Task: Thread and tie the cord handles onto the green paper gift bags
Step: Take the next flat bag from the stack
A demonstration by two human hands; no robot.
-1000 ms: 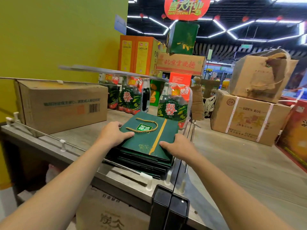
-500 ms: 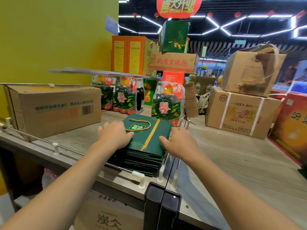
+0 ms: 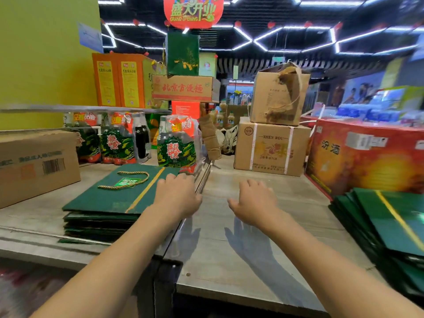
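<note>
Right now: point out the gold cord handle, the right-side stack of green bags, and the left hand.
gold cord handle point(image 3: 128, 180), head view, on the cord loop's right strand.
right-side stack of green bags point(image 3: 376, 216), head view, top bag's face.
left hand point(image 3: 177, 196), head view, back of hand.

The right-hand stack of green bags is blurred and cut off by the edge.

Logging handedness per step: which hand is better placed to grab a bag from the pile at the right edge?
Probably right. The right hand hovers empty over the table, nearer the right pile of green bags. The left hand sits by the left stack, whose top bag already carries a gold cord.
</note>
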